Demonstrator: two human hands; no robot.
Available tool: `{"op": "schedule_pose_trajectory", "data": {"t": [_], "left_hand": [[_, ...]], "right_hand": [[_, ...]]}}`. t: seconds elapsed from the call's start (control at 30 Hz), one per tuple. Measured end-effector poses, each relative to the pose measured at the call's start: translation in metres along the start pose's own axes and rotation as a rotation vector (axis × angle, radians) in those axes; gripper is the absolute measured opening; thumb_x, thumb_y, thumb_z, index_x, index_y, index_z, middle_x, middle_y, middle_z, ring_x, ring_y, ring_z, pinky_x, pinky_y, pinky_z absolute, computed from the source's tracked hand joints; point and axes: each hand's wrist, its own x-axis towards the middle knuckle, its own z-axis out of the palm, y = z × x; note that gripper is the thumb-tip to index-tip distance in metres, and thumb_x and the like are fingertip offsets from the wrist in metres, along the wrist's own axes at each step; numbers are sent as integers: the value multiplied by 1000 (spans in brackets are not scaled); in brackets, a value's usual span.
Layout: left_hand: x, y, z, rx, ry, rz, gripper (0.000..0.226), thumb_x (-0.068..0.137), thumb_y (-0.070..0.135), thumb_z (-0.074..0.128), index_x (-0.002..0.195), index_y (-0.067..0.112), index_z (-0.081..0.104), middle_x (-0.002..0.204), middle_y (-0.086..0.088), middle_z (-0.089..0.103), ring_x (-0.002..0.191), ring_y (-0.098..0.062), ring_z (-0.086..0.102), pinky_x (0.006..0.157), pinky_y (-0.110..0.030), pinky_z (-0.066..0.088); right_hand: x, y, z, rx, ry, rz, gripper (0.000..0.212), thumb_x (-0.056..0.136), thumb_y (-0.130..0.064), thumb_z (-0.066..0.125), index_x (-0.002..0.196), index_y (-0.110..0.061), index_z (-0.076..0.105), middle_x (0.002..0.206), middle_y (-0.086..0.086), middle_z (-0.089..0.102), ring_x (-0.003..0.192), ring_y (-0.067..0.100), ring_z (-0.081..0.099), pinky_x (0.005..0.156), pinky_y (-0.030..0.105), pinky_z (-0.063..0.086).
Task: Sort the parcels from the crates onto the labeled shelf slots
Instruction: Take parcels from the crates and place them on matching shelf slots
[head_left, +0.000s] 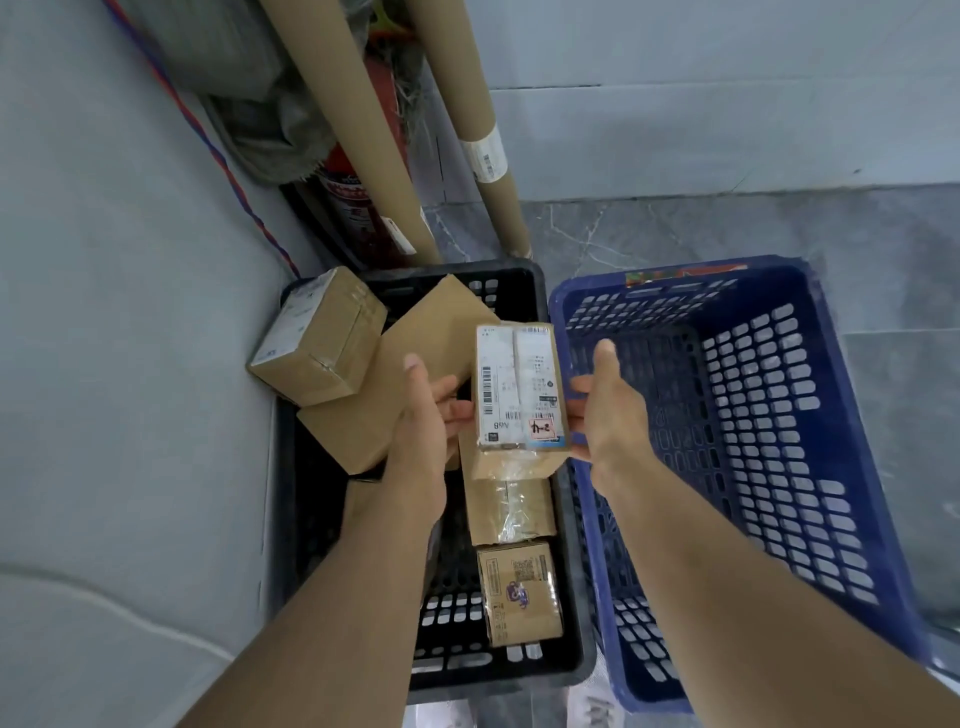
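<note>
Two small boxes (519, 592) lie nearest in the black crate (574, 649). Above them the left hand (423, 415) and right hand (610, 415) hold a labelled parcel (519, 389) by its sides. Each grip pinches an edge, label up, probably to read its slot mark. Beside them stands the blue crate (779, 415).

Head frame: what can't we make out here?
- Shelf slots: outside head view.
- Parcel label print: too small, blurred.
- Black crate floor: mostly under boxes.
- Extinguisher: behind cardboard tubes.
- Left hand, right hand fingertips: behind parcel.
</note>
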Motion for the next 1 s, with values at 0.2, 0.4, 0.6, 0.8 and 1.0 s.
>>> {"op": "schedule_pose_trajectory", "data": {"t": [0.2, 0.4, 0.6, 0.8, 1.0], "left_hand": [[-1, -17, 0, 95, -15, -73, 66, 100, 59, 18, 127, 15, 60, 91, -1, 62, 96, -12, 59, 110, -44, 33], [0, -20, -4, 125, -9, -77, 55, 102, 54, 19, 88, 27, 65, 88, -1, 61, 88, -11, 60, 107, -40, 37], [-4, -31, -11, 231, 51, -133, 66, 96, 65, 16, 87, 13, 56, 86, -10, 71, 66, -20, 71, 78, -39, 58], [6, -41, -24, 463, 194, -131, 63, 100, 57, 22, 145, 14, 27, 120, -11, 59, 100, -30, 60, 71, -31, 43], [10, -41, -26, 588, 161, -14, 64, 101, 37, 37, 155, 29, 4, 162, -2, 15, 120, -26, 55, 85, -34, 47]], "right_hand": [[8, 15, 7, -99, -22, -9, 49, 94, -59, 37, 86, -20, 65, 90, 4, 72, 83, 21, 68, 90, 50, 52], [12, 19, 7, -141, -35, -23, 45, 98, -51, 38, 85, -18, 65, 90, 6, 71, 75, 19, 67, 82, 43, 55], [7, 14, 5, -239, -109, 15, 62, 99, -58, 30, 96, -10, 70, 91, 9, 71, 73, 21, 65, 60, 31, 44], [7, 8, 16, -220, -212, -57, 61, 101, -53, 25, 110, -15, 72, 119, 3, 64, 105, 16, 51, 88, 31, 26], [6, 24, 12, -329, -32, 74, 61, 99, -54, 30, 126, -6, 56, 116, 12, 57, 99, 26, 53, 85, 39, 41]]}}
